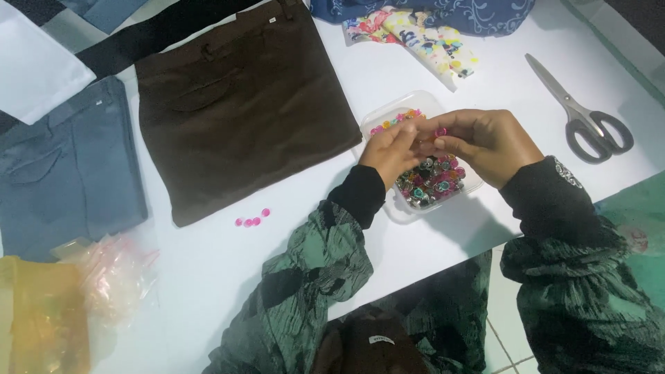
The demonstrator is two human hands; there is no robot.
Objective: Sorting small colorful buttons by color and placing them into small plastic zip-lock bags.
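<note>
A clear plastic box [388, 114] full of small multicoloured buttons [429, 183] sits on the white table. Both hands hover over it with fingertips meeting. My left hand [391, 149] and my right hand [485, 142] pinch a small pink button [439, 132] between them. Three pink buttons [251, 220] lie loose on the table, left of the box and just below the brown folded trousers [242, 104].
Grey-blue folded trousers [66, 170] lie at the left edge. Grey-handled scissors [582, 114] rest at the right. Patterned fabrics [422, 28] are bunched at the top. Crumpled clear and yellow plastic bags [76, 298] sit at the lower left. A table edge [443, 266] runs near my arms.
</note>
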